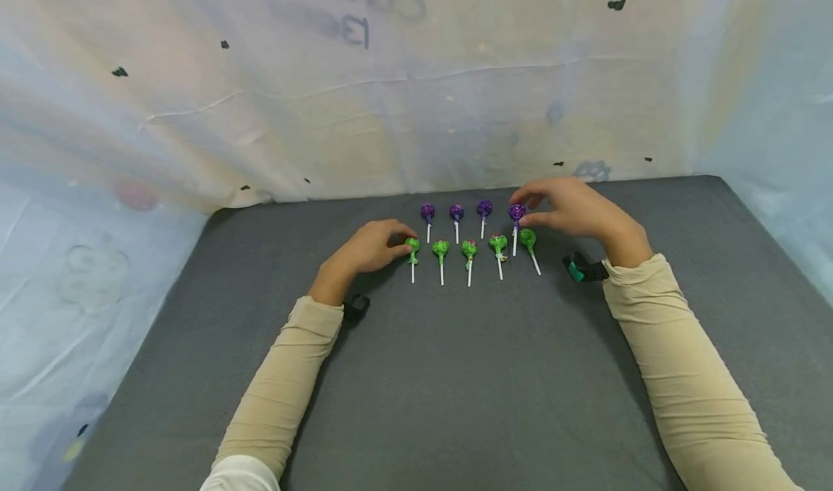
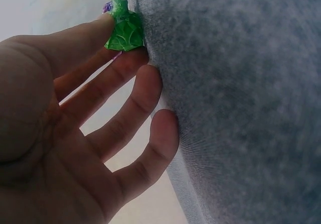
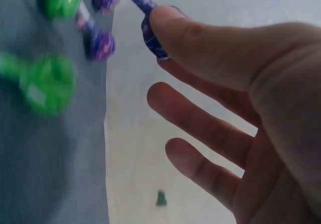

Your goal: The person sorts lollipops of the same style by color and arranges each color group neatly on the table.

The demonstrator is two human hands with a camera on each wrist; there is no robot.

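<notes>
- Grey felt covers the table (image 1: 455,375); two rows of lollipops lie on it, four purple behind, five green in front, sticks towards the person.
- Right hand (image 1: 573,209): thumb and forefinger pinch the head of the end purple lollipop (image 1: 517,213), rightmost of the back row. The right wrist view shows the thumb across the purple wrapper (image 3: 153,38), the other fingers spread and free. I cannot tell whether its stick rests on the felt or is lifted.
- Left hand (image 1: 371,247): grip narrow, thumb and forefinger closed on the head of the end green lollipop (image 1: 413,245), leftmost of the front row. The left wrist view shows that wrapper (image 2: 124,32) between the fingertips, at the felt.
- Risk: the purple stick lies just beside the rightmost green lollipop (image 1: 528,238); in my judgement, a sideways drag would knock that one askew.
- Risk: both pinches are on crinkled wrappers; a slip would probably drop a lollipop out of line.
- Risk: the right wrist strap (image 1: 581,269) sits near the front row and could sweep the sticks if lowered.
</notes>
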